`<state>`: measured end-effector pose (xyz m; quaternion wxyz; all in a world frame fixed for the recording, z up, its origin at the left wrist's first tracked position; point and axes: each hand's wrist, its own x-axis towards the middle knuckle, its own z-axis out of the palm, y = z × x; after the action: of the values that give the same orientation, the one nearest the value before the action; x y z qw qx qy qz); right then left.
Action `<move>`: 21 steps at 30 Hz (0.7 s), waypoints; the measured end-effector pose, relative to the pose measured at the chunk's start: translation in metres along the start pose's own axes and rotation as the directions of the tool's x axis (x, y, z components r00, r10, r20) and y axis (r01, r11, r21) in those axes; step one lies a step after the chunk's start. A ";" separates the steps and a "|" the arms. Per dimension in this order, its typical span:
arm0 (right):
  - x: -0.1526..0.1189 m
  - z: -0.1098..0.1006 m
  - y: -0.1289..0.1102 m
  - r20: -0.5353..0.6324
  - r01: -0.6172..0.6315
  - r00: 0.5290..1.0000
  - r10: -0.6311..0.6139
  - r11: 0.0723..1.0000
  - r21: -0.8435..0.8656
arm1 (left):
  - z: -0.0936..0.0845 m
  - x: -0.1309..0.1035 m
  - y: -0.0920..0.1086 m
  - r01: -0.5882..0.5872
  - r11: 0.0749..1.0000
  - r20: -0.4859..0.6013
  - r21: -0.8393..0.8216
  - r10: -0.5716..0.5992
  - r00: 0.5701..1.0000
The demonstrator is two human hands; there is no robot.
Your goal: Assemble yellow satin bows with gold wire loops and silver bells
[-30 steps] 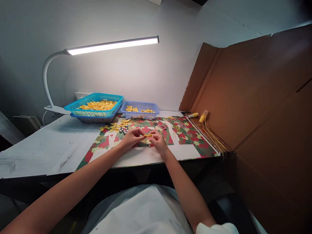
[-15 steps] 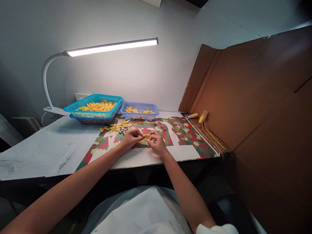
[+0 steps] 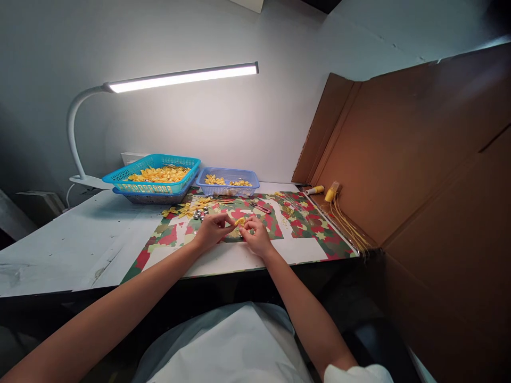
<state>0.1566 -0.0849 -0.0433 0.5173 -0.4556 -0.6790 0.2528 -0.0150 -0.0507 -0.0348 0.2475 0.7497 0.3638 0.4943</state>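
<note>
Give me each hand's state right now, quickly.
Left hand: closed, fingertips pinching the left side of a small yellow bow.
Right hand: closed, fingertips holding the same bow from its right side.

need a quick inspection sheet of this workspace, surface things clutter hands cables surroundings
surface: white tabletop, partly covered by a red, green and gold patterned sheet; dark specks on the white
things: small yellow bow-like piece in hand; loose yellow ribbon bows and small silvery pieces on the sheet
clutter: slim reddish tool; thin yellow strands along the right edge
hands: left hand and right hand both pinch the bow-like piece with their fingers
cables: thin white cable below the lamp base
surroundings: lit white strip lamp; turquoise plastic basket stacked on a blue one; upright brown cardboard panel at right
</note>
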 end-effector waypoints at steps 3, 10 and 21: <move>0.001 0.002 0.001 -0.015 -0.019 1.000 0.018 1.000 -0.025 | 0.001 0.000 0.000 -0.047 0.995 -0.014 0.087 0.049 0.999; 0.000 0.003 0.001 0.007 -0.090 0.996 0.092 0.988 -0.126 | 0.003 0.000 -0.001 -0.127 0.962 0.027 0.243 0.124 0.992; 0.001 0.007 0.003 -0.109 -0.201 0.978 0.176 0.934 -0.295 | 0.003 0.003 -0.005 -0.264 0.893 0.177 0.365 0.212 0.961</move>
<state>0.1511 -0.0816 -0.0477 0.4412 -0.6026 -0.6416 0.1751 -0.0133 -0.0455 -0.0375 0.0563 0.8536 0.3419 0.3889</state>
